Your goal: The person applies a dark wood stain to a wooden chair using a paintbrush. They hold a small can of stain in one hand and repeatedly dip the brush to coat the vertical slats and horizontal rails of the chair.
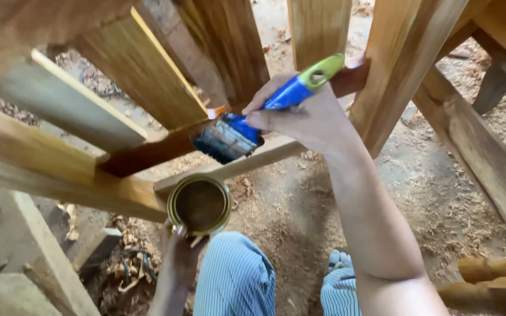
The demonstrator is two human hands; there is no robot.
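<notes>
The right hand point(306, 117) is wrapped around the blue plastic handle of a flat paintbrush with a green hanging loop at its end point(265, 111), thumb and fingers pressed onto the handle near the metal ferrule; its dark wet bristles lie against the reddish-brown stained wooden crossbar point(159, 149) that runs between the slanted pale wooden slats point(142, 73) of an upturned piece of furniture. Just below the brush, the left hand point(177, 257) holds from beneath a small round metal tin of brown wood stain point(200, 205), fingers curled at its base, near the lower edge of the crossbar. Striped blue trouser knees point(235, 278) show above the sawdust-strewn dirt floor point(440, 199).
</notes>
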